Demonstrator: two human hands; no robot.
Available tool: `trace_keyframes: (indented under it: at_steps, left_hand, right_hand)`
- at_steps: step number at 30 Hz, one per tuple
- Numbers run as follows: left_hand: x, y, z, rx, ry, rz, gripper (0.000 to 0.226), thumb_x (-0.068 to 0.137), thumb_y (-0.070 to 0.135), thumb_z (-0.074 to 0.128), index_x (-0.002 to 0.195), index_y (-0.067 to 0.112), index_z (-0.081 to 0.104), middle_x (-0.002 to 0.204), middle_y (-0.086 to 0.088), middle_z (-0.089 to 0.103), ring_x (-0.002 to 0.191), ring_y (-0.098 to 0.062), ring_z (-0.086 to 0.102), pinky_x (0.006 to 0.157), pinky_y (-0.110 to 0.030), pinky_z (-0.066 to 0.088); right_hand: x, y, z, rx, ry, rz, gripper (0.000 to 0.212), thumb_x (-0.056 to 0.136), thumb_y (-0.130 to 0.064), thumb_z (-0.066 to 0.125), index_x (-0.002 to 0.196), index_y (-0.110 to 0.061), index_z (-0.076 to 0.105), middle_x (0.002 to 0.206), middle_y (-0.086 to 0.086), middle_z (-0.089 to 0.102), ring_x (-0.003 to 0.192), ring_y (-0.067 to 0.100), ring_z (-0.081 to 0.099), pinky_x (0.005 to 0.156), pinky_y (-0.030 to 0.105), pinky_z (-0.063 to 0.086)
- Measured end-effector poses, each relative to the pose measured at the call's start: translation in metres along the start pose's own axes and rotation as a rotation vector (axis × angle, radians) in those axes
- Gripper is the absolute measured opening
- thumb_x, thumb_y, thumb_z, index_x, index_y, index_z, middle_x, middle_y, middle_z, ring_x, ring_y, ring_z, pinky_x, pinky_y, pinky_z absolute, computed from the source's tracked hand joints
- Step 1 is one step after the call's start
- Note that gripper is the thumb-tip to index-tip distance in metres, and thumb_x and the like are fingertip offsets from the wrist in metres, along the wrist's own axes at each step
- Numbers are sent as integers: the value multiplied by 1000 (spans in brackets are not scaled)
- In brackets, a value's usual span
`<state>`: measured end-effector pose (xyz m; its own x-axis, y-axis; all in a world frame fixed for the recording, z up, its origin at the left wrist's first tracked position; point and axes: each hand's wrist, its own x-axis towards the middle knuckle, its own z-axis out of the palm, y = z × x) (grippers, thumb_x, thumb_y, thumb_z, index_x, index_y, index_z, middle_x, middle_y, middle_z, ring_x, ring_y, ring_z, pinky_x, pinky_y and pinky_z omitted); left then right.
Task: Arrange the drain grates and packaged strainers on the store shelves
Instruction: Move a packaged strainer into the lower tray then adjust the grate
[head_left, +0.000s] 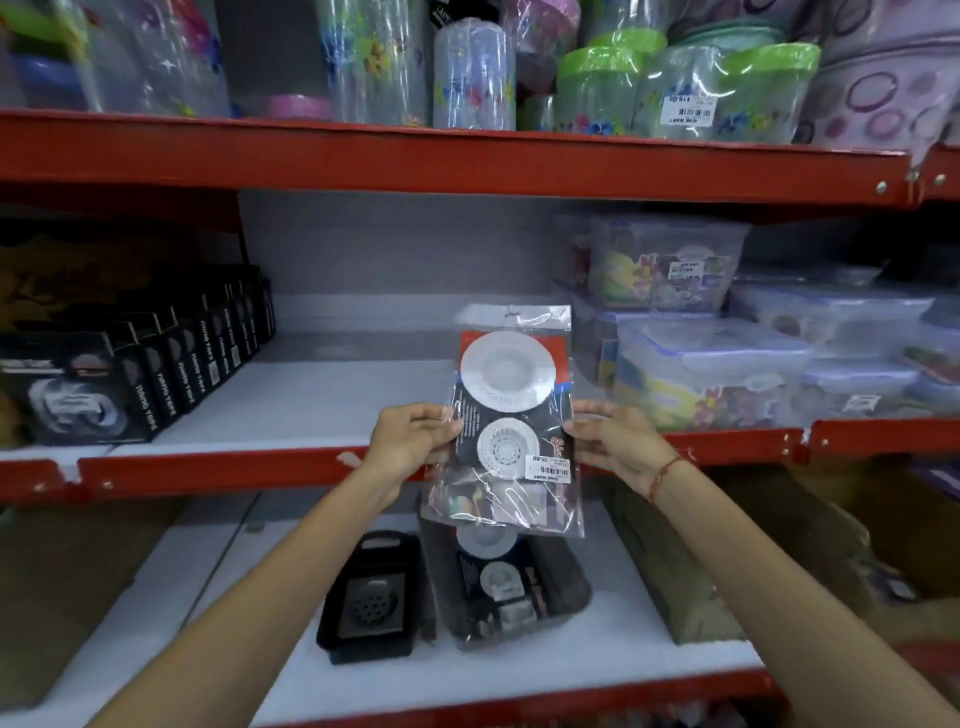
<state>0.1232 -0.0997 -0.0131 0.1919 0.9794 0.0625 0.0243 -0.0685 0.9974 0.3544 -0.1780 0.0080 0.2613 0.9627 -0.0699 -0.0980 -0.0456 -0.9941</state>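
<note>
strainer pack (511, 415) pinched at side edges by left hand (410, 441) and right hand (618, 441) | light, floppy, slippery film, probably | grip card edges, not discs

— What sort of place is this?
— A shop selling household goods. Red metal shelving (467, 161) carries rows of stock.
— What marks it as retail?
— Barcoded price stickers (688, 110) on wrapped green-lidded jars (727, 88) at one o'clock, identical black boxes (156, 364) lined up at nine, stacked lidded plastic containers (727, 364) at three.
</note>
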Motion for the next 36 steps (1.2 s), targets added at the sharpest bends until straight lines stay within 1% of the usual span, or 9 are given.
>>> trace_keyframes:
  at_steps: [5, 9, 14, 17, 21, 25, 29, 32, 36]
  left_hand:
    - [-65, -52, -12, 73, -63, -11, 21, 76, 8, 78, 94, 15, 68, 76, 1, 69, 64, -6, 65, 57, -20, 56]
    - [-113, -101, -14, 105, -138, -75, 25, 76, 10, 78, 99, 13, 69, 78, 0, 71, 67, -6, 68, 58, -20, 58]
    - [-151, -146, -7, 115, -177, -169, 23, 75, 9, 78, 96, 13, 70, 87, -7, 69, 84, -18, 64, 74, -31, 60]
    - [-156, -161, -1, 135, -153, -209, 22, 75, 12, 80, 94, 15, 70, 83, -2, 67, 81, -14, 63, 61, -20, 56]
    - [-142, -170, 5, 83, -113, -301, 23, 74, 8, 79, 94, 10, 69, 83, -4, 67, 77, -16, 65, 56, -21, 58]
    - [-112, -177, 17, 46, -63, -380, 29, 78, 5, 76, 106, 0, 68, 77, -1, 65, 68, -13, 61, 54, -20, 55]
    - [-75, -184, 26, 26, 18, -435, 36, 77, -1, 74, 110, -10, 64, 73, -4, 63, 64, -12, 59, 39, -13, 51]
    - [-41, -187, 35, 10, 46, -447, 40, 77, -7, 72, 114, -15, 60, 80, -10, 64, 63, -14, 59, 35, -15, 50]
    - [-3, -194, 43, 30, 46, -480, 41, 79, -6, 71, 118, -14, 59, 101, -25, 68, 68, -24, 62, 38, -15, 52]
  right_hand:
    - [-60, 62, -13, -50, -46, 80, 22, 84, 4, 64, 96, -13, 58, 72, -3, 72, 60, 9, 68, 55, 22, 57]
    - [-97, 122, -27, -71, -65, 210, 22, 83, 4, 66, 87, -15, 56, 75, 3, 68, 69, 17, 64, 73, 33, 59]
    - [-120, 174, -40, -107, -61, 368, 25, 83, 7, 64, 84, -15, 53, 77, 4, 63, 65, 13, 65, 67, 29, 59]
    - [-118, 188, -45, -95, -57, 445, 21, 83, 4, 65, 83, -15, 56, 72, 4, 69, 60, 12, 68, 73, 33, 60]
    - [-98, 193, -44, -112, -21, 463, 19, 83, 3, 65, 93, -13, 59, 67, 0, 73, 59, 11, 69, 58, 26, 57]
    - [-61, 190, -39, -121, -3, 461, 25, 89, 1, 58, 112, -8, 58, 79, 4, 66, 68, 15, 63, 62, 25, 54]
    - [-16, 188, -31, -175, 55, 449, 35, 92, 2, 50, 126, -2, 52, 75, 6, 57, 65, 15, 54, 60, 27, 51]
    - [21, 187, -25, -217, 76, 422, 37, 91, 4, 45, 127, -2, 51, 68, 4, 52, 59, 13, 49, 53, 25, 47]
    - [64, 194, -21, -254, 101, 420, 39, 84, 12, 42, 118, 3, 59, 68, 7, 54, 64, 15, 50, 60, 25, 46]
